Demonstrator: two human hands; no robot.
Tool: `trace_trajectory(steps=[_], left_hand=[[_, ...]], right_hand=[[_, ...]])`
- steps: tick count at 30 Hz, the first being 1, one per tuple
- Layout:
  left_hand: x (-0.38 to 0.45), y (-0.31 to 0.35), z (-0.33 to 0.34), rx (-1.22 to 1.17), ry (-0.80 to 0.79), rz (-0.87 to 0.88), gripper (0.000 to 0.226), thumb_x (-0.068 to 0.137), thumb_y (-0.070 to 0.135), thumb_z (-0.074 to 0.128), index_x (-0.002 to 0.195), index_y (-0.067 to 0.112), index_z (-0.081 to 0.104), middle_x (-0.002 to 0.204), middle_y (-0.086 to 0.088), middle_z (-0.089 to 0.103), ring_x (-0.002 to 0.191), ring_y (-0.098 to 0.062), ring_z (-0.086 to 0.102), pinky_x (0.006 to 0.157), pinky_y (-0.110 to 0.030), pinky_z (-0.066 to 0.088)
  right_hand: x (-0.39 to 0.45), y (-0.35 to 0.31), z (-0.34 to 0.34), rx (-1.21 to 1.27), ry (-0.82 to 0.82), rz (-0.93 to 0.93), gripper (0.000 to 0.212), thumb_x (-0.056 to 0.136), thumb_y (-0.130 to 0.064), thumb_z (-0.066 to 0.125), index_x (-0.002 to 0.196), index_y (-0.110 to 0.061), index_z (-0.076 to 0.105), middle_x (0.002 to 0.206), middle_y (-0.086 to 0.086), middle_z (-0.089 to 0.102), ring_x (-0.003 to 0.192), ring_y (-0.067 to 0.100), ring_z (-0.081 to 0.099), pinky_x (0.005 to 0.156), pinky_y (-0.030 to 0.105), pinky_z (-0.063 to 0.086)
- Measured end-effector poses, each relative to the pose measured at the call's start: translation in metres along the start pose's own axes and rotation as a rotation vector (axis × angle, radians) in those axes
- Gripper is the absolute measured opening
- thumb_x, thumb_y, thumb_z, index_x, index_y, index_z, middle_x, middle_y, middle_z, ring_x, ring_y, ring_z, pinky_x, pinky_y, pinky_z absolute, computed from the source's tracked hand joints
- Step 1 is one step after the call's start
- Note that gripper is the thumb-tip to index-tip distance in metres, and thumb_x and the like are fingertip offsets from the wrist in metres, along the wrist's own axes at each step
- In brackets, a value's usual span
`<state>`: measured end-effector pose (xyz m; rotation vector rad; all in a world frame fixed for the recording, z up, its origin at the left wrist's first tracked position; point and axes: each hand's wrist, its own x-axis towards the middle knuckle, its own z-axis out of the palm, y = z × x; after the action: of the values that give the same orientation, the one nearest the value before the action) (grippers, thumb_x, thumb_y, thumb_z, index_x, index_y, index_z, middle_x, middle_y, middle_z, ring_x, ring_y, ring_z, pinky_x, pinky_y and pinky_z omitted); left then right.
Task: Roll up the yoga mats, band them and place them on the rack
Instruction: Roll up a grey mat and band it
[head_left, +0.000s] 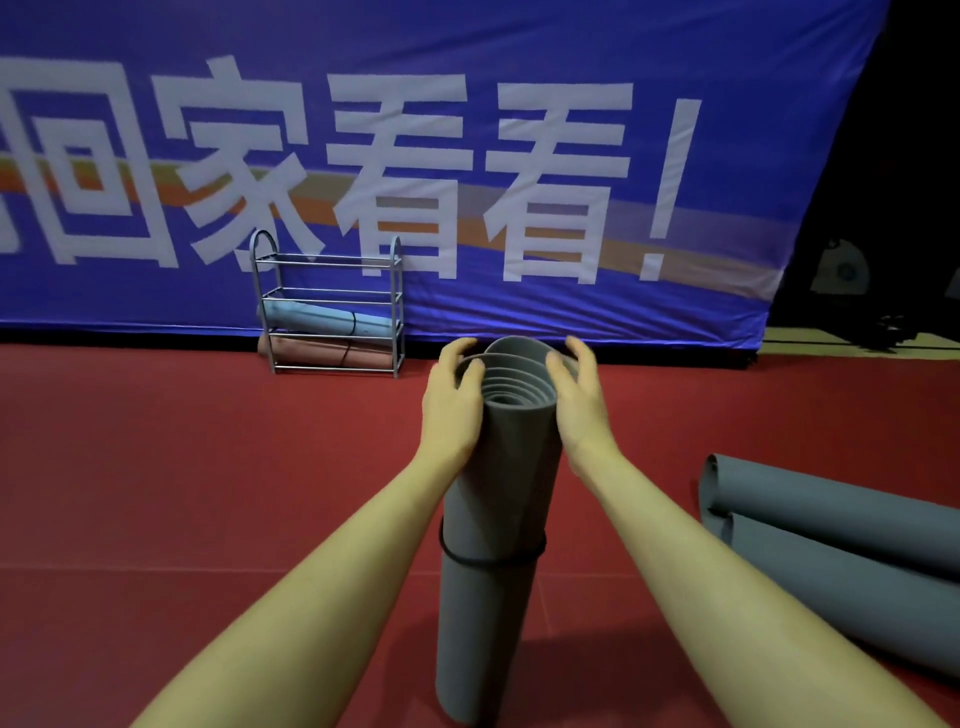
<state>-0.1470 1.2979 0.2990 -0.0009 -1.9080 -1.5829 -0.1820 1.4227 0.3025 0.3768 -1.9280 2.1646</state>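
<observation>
A rolled grey yoga mat (493, 519) stands upright in front of me, with a black band (488, 558) round its middle. My left hand (452, 400) grips its top end from the left and my right hand (576, 400) grips it from the right, fingers curled over the rim. The spiral of the roll shows at the top. A metal rack (332, 301) stands against the banner wall at the back. It holds a light blue rolled mat (322, 319) on a middle shelf and a pink rolled mat (322, 353) on the bottom shelf.
A loosely rolled grey-blue mat (841, 551) lies on the red floor (182, 493) to my right. A large blue banner (467, 156) with white characters covers the wall behind the rack. Dark equipment sits in the far right corner.
</observation>
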Motion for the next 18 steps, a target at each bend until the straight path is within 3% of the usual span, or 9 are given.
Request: trace_trajectory(steps=[4, 9, 13, 18], left_hand=[[-0.001, -0.004, 0.015, 0.059, 0.073, 0.101, 0.031, 0.085, 0.016, 0.043, 0.107, 0.011, 0.064, 0.106, 0.004, 0.063, 0.098, -0.005, 0.055, 0.086, -0.014, 0.042], [-0.002, -0.017, 0.021, 0.010, 0.190, 0.147, 0.034, 0.078, 0.014, 0.036, 0.098, 0.010, 0.063, 0.102, -0.007, 0.065, 0.097, -0.020, 0.059, 0.086, -0.026, 0.046], [-0.005, -0.029, 0.016, 0.035, 0.232, 0.176, 0.037, 0.076, 0.024, 0.036, 0.100, 0.011, 0.061, 0.103, -0.005, 0.062, 0.097, -0.015, 0.056, 0.087, -0.021, 0.045], [-0.009, -0.058, 0.015, 0.060, 0.244, 0.171, 0.046, 0.076, 0.033, 0.036, 0.108, 0.011, 0.060, 0.111, -0.004, 0.060, 0.104, -0.008, 0.053, 0.094, -0.017, 0.041]], right_hand=[[0.007, 0.005, -0.010, -0.093, -0.035, -0.099, 0.032, 0.094, -0.009, 0.052, 0.126, -0.011, 0.052, 0.121, 0.007, 0.059, 0.109, 0.019, 0.057, 0.091, 0.025, 0.044], [0.005, 0.025, -0.004, -0.003, -0.037, -0.106, 0.042, 0.077, -0.027, 0.047, 0.118, -0.020, 0.053, 0.120, 0.006, 0.059, 0.110, 0.021, 0.056, 0.096, 0.034, 0.045], [0.002, 0.042, 0.005, 0.007, -0.048, -0.109, 0.041, 0.079, -0.029, 0.044, 0.117, -0.018, 0.054, 0.120, 0.007, 0.060, 0.110, 0.022, 0.056, 0.098, 0.039, 0.044], [0.000, 0.071, 0.013, -0.012, 0.001, -0.087, 0.051, 0.083, -0.035, 0.041, 0.125, -0.009, 0.054, 0.126, 0.006, 0.057, 0.116, 0.018, 0.052, 0.100, 0.030, 0.038]])
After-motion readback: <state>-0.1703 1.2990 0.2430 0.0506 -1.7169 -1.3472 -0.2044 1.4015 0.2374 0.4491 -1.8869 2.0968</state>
